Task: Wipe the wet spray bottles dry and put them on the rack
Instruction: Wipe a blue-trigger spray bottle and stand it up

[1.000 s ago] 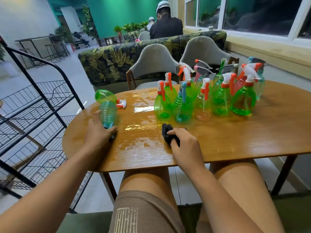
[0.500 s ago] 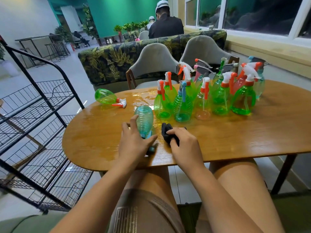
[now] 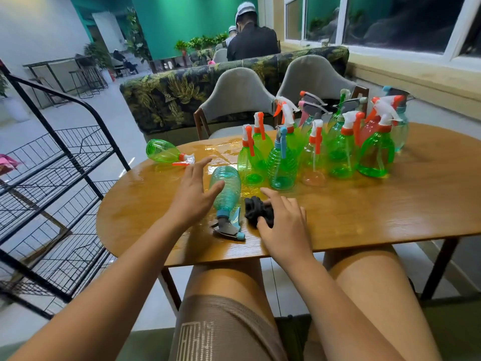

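Teal bottle [image 3: 227, 187] lies between the hands: left hand [image 3: 191, 196] released, right hand [image 3: 285, 225] grasping cloth [image 3: 256, 211].

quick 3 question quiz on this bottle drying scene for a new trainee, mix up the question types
1. True or false: the teal bottle stands upright on the table.
2. Multiple choice: what does the right hand hold? A) a black cloth B) a spray trigger C) nothing
3. Short answer: how many bottles lie on their side on the table?

Key
1. False: it lies on its side, nozzle toward the person.
2. A
3. Two: the teal bottle and a green bottle near the table's left edge.
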